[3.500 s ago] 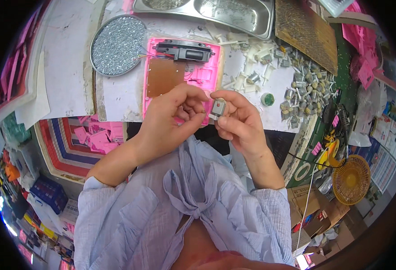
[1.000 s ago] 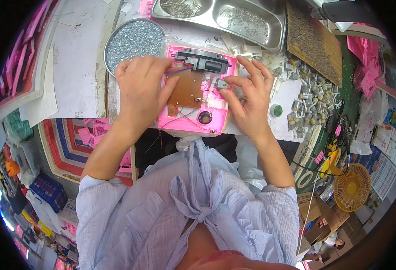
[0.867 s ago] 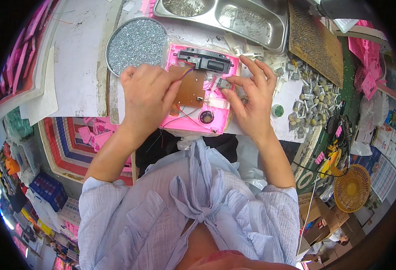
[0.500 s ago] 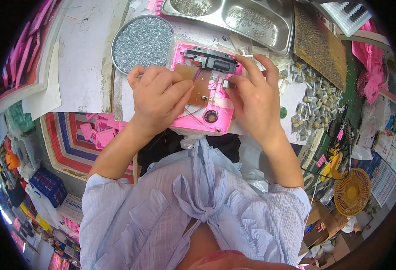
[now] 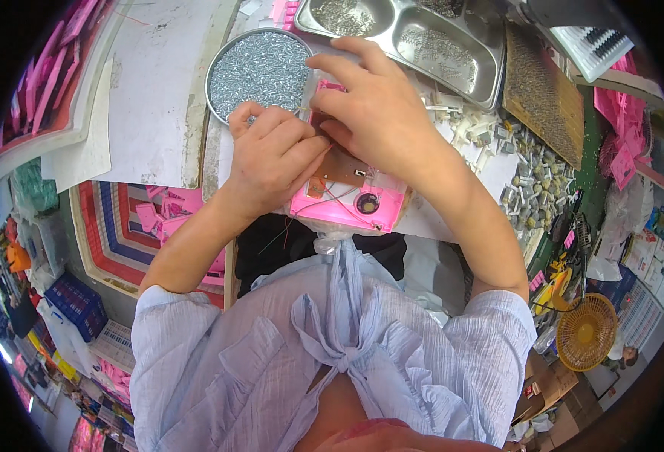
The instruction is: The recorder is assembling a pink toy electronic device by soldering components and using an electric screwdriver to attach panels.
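Observation:
A pink plastic housing [image 5: 347, 218] lies in front of me with a brown circuit board [image 5: 345, 167], a small round black part [image 5: 367, 202] and thin red and dark wires on it. My left hand [image 5: 272, 154] is closed in a pinch at the board's left side; what its fingertips hold is hidden. Above the housing's far part, my right hand [image 5: 385, 105] reaches leftward, its thumb and forefinger drawn in close to the left fingertips and its outer fingers fanned apart. Whatever is in that pinch is hidden. The right hand covers most of the black part at the housing's far end.
A round tin of small silvery screws [image 5: 260, 71] stands just left of the housing. Beyond is a metal tray [image 5: 400, 34] with small parts in compartments. Many small metal-and-white parts [image 5: 532, 177] lie to the right, beside a brown board [image 5: 543, 98]. Pink pieces [image 5: 174, 215] fill a striped container at left.
My right hand has moved left and away from me, from the housing's right edge to over its far-left part. My left hand stays pinched near the board. The view has shifted slightly.

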Available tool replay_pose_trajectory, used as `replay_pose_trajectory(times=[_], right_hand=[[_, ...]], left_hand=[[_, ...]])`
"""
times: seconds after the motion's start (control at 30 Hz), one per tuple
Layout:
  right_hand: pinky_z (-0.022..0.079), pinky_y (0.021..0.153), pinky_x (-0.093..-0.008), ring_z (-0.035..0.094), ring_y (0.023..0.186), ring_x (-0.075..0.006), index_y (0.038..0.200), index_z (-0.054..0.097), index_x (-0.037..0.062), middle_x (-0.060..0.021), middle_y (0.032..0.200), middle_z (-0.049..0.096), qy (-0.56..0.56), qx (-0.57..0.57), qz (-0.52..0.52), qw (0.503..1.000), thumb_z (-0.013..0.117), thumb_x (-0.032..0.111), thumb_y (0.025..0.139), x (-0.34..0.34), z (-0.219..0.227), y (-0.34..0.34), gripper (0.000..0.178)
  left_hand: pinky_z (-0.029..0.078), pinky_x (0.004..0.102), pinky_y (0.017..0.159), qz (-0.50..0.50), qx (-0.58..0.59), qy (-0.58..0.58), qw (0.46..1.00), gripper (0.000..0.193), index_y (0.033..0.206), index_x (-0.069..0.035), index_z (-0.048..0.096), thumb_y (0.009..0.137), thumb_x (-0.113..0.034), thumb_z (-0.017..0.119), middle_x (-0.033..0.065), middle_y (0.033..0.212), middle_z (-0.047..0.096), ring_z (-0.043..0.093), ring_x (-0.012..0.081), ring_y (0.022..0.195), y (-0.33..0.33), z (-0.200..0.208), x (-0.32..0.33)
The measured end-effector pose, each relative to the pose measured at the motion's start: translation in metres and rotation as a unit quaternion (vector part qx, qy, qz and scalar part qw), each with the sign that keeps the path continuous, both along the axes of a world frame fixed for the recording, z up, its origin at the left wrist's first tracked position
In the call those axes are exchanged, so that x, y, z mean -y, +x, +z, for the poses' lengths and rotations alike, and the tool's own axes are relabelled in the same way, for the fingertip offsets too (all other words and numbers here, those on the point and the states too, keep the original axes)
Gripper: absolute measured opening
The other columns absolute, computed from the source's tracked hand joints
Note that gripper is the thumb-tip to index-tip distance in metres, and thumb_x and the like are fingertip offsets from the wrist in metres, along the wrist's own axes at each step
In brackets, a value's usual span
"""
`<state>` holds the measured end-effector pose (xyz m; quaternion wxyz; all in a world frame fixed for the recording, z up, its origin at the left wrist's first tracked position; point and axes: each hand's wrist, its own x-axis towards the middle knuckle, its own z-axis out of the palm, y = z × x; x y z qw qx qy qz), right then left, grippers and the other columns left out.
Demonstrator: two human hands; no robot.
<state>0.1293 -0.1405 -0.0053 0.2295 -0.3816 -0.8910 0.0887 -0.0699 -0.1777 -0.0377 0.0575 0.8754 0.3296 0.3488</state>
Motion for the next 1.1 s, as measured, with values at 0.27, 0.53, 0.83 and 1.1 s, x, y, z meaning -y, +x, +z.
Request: replay_pose_trajectory(times=[0.27,0.53,0.83,1.1], right_hand=[[0.047,0.102,-0.0428,0.050,0.125,-0.0361,0.088,0.074,0.0057,-0.0054,0.125,0.066,-0.120,-0.061,0.007,0.991,0.079,0.011,0.075,0.004,0.009,0.011,0.015],[0.043,0.106,-0.0442,0.047,0.129,-0.0368,0.090,0.076,0.0067,-0.0048,0.129,0.065,-0.101,-0.039,0.060,0.992,0.078,0.011,0.076,-0.001,0.008,0.020,0.015],[0.041,0.108,-0.0511,0.041,0.133,-0.0422,0.085,0.076,0.0108,-0.0052,0.133,0.062,-0.010,-0.103,-0.106,0.989,0.079,0.010,0.071,0.064,-0.008,0.054,0.014],[0.033,0.111,-0.0495,0.040,0.133,-0.0387,0.091,0.077,0.0124,-0.0085,0.133,0.062,-0.071,-0.238,-0.109,0.963,0.080,0.009,0.076,0.065,-0.009,0.064,0.015]], left_hand=[[0.033,0.0394,0.083,0.008,0.018,0.026,0.999,0.027,0.093,-0.014,0.072,0.068,-0.012,0.080,-0.0026,0.085,0.063,0.060,0.0177,0.080,-0.006,0.004,-0.005],[0.035,0.0389,0.082,-0.066,-0.015,0.097,0.993,0.034,0.098,-0.019,0.073,0.065,-0.018,0.082,-0.0044,0.094,0.064,0.060,0.0173,0.085,-0.014,0.011,-0.016],[0.043,0.0398,0.081,-0.009,0.038,-0.044,0.998,0.033,0.104,-0.013,0.071,0.072,-0.005,0.075,0.0068,0.100,0.064,0.063,0.0236,0.089,-0.011,0.045,0.008],[0.056,0.0307,0.060,-0.072,0.141,-0.253,0.955,0.025,0.108,-0.002,0.069,0.084,0.003,0.069,0.0110,0.098,0.065,0.069,0.0217,0.075,0.053,0.031,0.004]])
